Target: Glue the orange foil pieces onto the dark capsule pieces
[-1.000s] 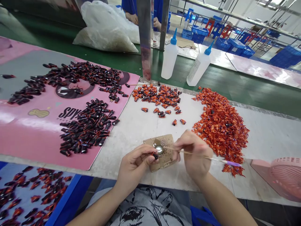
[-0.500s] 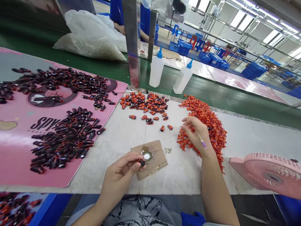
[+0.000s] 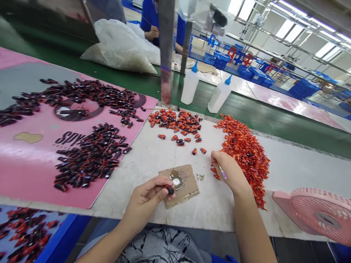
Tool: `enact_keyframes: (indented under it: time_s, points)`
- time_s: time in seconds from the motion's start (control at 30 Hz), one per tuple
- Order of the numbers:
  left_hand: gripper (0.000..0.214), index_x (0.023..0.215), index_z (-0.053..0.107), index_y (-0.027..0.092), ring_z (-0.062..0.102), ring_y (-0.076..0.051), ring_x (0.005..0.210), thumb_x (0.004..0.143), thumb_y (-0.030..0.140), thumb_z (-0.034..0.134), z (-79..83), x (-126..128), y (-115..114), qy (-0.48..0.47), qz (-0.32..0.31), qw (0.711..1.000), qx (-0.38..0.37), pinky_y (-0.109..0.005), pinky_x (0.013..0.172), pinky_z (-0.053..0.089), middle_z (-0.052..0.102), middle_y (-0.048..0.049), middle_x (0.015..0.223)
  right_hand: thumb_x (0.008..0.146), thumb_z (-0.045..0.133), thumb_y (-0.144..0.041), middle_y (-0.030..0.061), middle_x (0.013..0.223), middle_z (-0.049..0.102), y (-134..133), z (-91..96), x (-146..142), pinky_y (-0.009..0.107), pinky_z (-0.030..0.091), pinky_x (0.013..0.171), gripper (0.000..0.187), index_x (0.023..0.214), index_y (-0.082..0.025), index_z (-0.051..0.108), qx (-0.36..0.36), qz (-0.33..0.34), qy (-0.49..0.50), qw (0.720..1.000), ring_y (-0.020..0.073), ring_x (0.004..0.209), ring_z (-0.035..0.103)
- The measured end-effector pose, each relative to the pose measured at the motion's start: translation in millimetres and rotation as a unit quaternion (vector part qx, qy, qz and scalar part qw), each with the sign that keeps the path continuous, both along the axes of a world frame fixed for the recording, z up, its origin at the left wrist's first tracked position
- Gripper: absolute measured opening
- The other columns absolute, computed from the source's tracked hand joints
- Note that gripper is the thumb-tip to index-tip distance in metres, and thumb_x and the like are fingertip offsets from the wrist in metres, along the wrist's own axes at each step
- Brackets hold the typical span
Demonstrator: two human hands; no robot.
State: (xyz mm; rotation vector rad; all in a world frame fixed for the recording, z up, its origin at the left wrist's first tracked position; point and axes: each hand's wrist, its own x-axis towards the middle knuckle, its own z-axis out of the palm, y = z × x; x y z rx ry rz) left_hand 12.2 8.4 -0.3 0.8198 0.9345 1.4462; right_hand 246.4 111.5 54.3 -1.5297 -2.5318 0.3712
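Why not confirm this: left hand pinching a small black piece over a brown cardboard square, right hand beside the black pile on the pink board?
Wrong: the head view shows the right hand beside the orange twisted heap, not the black pile. The left hand and small black piece stand as stated.

Workbench (image 3: 301,175), pink printed mat (image 3: 27,164), heaped orange pieces (image 3: 244,160), cardboard square (image 3: 189,186)

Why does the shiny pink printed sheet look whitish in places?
In the head view, pale glare washes out the glossy pink printed sheet near its lower edge; also in the head view, the wide lens makes the long white workbench look slanted and slightly bent.
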Motion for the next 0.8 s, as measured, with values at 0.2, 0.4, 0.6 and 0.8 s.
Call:
enact_keyframes:
  time_s: [0.2, 0.4, 0.6, 0.8]
  points:
    - [0.029, 0.075, 0.077, 0.016, 0.065, -0.014, 0.053, 0.065, 0.041, 0.089, 3.8, -4.3, 2.6, -0.119, -0.047, 0.990, -0.064, -0.023, 0.052, 0.053, 0.070, -0.0041, 0.070, 0.082, 0.055, -0.009, 0.0015, 0.072, 0.064, 2.5, 3.1, -3.8, 0.028, 0.044, 0.062, 0.011, 0.080, -0.020, 0.057, 0.020, 0.042, 0.119, 0.992, 0.0171, 0.064, 0.058]
    - [0.037, 0.068, 0.074, 0.016, 0.065, -0.015, 0.054, 0.059, 0.047, 0.091, 17.3, -5.5, 3.4, -0.209, -0.118, 0.968, -0.081, -0.024, 0.052, 0.050, 0.067, -0.0036, 0.064, 0.084, 0.065, -0.009, 0.0031, 0.080, 0.072, -39.1, 7.4, -70.5, 0.026, 0.055, 0.064, 0.015, 0.091, -0.022, 0.070, 0.026, 0.120, 0.387, 0.914, 0.0156, 0.071, 0.068]
    - [0.031, 0.071, 0.076, 0.017, 0.066, -0.015, 0.062, 0.064, 0.045, 0.088, 29.5, 1.1, 7.2, -0.220, -0.076, 0.972, -0.032, -0.025, 0.063, 0.054, 0.070, -0.0042, 0.066, 0.084, 0.069, -0.010, 0.0060, 0.091, 0.075, -61.6, 1.3, -83.3, 0.026, 0.061, 0.066, 0.016, 0.091, -0.023, 0.074, -0.085, 0.059, 0.510, 0.854, 0.0178, 0.080, 0.073]
    - [0.033, 0.074, 0.077, 0.018, 0.067, -0.016, 0.068, 0.061, 0.045, 0.090, 34.5, 13.7, 11.4, -0.225, -0.013, 0.973, -0.054, -0.026, 0.067, 0.057, 0.072, -0.0052, 0.076, 0.083, 0.073, -0.016, 0.0089, 0.094, 0.078, -61.1, 4.2, -74.1, 0.035, 0.064, 0.073, 0.015, 0.094, -0.025, 0.077, -0.051, 0.051, 0.503, 0.861, 0.0225, 0.084, 0.075]
